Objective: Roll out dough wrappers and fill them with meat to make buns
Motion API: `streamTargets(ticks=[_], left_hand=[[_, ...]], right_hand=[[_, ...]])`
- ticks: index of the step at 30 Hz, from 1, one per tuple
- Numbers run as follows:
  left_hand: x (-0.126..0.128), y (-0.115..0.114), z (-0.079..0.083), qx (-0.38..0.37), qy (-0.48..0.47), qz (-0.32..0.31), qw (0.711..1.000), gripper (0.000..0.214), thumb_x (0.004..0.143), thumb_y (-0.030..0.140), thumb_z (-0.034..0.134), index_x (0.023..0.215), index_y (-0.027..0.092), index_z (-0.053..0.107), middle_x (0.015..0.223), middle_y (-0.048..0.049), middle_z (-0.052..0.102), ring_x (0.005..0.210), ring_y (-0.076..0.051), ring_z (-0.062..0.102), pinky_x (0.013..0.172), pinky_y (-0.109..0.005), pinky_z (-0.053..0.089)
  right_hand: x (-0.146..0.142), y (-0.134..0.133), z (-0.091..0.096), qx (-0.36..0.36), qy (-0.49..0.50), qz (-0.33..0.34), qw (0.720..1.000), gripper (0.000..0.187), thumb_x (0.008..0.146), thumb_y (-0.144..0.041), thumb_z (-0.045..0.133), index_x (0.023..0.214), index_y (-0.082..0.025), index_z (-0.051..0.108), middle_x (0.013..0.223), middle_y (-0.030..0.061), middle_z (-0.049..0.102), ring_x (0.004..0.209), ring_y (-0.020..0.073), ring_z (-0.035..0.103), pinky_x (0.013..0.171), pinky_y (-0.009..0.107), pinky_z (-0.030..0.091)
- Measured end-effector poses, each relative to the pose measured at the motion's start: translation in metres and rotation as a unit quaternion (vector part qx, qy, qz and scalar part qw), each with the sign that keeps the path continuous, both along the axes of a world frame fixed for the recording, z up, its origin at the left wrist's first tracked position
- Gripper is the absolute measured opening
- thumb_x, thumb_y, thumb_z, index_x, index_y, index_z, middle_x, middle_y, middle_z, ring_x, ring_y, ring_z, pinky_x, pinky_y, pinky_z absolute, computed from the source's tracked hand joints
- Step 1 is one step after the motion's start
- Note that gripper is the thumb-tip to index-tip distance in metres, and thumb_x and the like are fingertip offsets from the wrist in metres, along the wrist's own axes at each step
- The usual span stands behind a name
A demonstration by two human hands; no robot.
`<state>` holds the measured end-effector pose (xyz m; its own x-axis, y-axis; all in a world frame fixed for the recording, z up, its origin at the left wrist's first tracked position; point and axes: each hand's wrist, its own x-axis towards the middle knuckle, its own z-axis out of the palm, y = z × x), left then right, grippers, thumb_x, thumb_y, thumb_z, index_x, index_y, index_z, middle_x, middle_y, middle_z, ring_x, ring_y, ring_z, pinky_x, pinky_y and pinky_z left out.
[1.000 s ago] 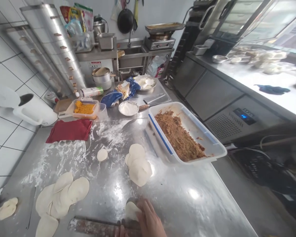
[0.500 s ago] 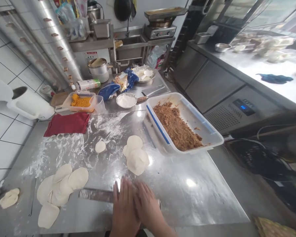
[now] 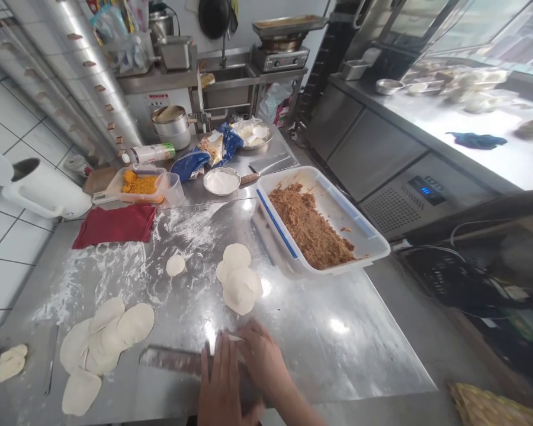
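Observation:
My left hand (image 3: 220,378) lies with its fingers stretched flat across a dark, flour-smeared rolling pin (image 3: 171,360), whose left end sticks out past the hand. Close beside it, my right hand (image 3: 262,358) is closed, its fingertips at a pale sliver of dough (image 3: 234,337); motion blurs them, and most of that dough is hidden under the hands. Just beyond sits a small stack of flat dough rounds (image 3: 240,287). More overlapping dough rounds (image 3: 109,337) lie to the left, and one small dough disc (image 3: 175,265) rests on the floured steel.
A plastic tub of brown filling (image 3: 308,231) stands at the right. Behind are a bowl of white powder (image 3: 222,181), a tub of orange filling (image 3: 140,183) and a red cloth (image 3: 115,226). A thin metal tool (image 3: 52,361) lies far left, near a dough lump (image 3: 9,363).
My right hand has drawn its fingers in and shifted slightly, from lying over the rolling pin to the dough edge. My left hand stays on the pin. The view has turned slightly right.

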<state>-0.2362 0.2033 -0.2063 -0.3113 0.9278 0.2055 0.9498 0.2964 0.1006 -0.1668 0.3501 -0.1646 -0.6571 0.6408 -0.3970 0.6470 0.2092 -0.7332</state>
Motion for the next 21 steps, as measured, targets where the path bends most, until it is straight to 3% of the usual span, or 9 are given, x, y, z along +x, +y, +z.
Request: streamTargets(ticks=[3,6,9,11,14,18,21], left_hand=[[0.010,-0.019,-0.004,0.076,0.079,0.005,0.994,0.094,0.088,0.037,0.069,0.167,0.021,0.021,0.172,-0.0102,0.026,0.162,-0.038,0.015,0.125,-0.072,0.029],[0.000,0.001,0.004,0.012,0.014,-0.010,1.000,0.093,0.091,0.044,0.065,0.166,0.013,0.019,0.172,-0.0158,0.027,0.160,-0.038,0.023,0.127,-0.067,0.031],[-0.008,0.021,0.013,-0.039,-0.037,-0.006,0.999,0.100,0.091,0.056,0.062,0.166,0.007,0.017,0.170,-0.0209,0.029,0.157,-0.042,0.030,0.126,-0.067,0.031],[0.001,0.010,0.014,0.005,-0.009,-0.008,1.000,0.102,0.089,0.058,0.066,0.166,0.011,0.020,0.171,-0.0173,0.029,0.158,-0.042,0.027,0.127,-0.066,0.030],[0.019,-0.016,0.014,0.059,0.045,-0.002,0.997,0.100,0.087,0.047,0.072,0.167,0.020,0.018,0.174,-0.0108,0.021,0.161,-0.041,0.016,0.128,-0.069,0.024],[0.016,0.001,0.016,-0.025,-0.023,0.011,0.999,0.106,0.085,0.056,0.071,0.166,0.010,0.020,0.171,-0.0194,0.027,0.159,-0.042,0.025,0.127,-0.068,0.027],[0.012,0.010,0.001,-0.030,-0.035,0.035,0.998,0.106,0.085,0.064,0.066,0.164,0.005,0.026,0.167,-0.0214,0.035,0.157,-0.041,0.031,0.127,-0.064,0.031]], right_hand=[[0.011,-0.008,0.004,-0.006,-0.009,-0.023,1.000,0.034,0.102,-0.022,0.031,0.099,-0.022,0.065,0.103,0.0087,0.070,0.095,0.0221,0.069,0.086,0.036,0.055],[0.009,-0.007,0.001,0.002,-0.006,-0.011,1.000,0.035,0.096,-0.017,0.038,0.118,-0.021,0.065,0.119,0.0120,0.071,0.115,0.0265,0.066,0.100,0.041,0.051],[0.002,0.002,-0.001,0.004,-0.005,0.009,1.000,0.024,0.095,-0.022,0.047,0.103,-0.024,0.070,0.111,0.0096,0.072,0.113,0.0287,0.066,0.100,0.042,0.050],[0.006,0.001,0.001,-0.003,-0.014,0.004,1.000,0.029,0.100,-0.025,0.041,0.092,-0.024,0.068,0.102,0.0085,0.071,0.102,0.0261,0.068,0.091,0.039,0.053],[0.022,-0.009,0.007,-0.014,-0.034,-0.017,0.999,0.038,0.101,-0.019,0.027,0.105,-0.022,0.065,0.107,0.0103,0.071,0.100,0.0236,0.070,0.087,0.037,0.055],[0.023,-0.007,0.008,-0.021,-0.054,-0.006,0.998,0.039,0.094,-0.016,0.038,0.124,-0.022,0.062,0.122,0.0107,0.071,0.117,0.0244,0.067,0.097,0.036,0.052],[0.008,0.004,0.010,-0.030,-0.070,0.024,0.997,0.021,0.088,-0.019,0.053,0.096,-0.024,0.072,0.108,0.0059,0.073,0.107,0.0238,0.070,0.086,0.030,0.052]])
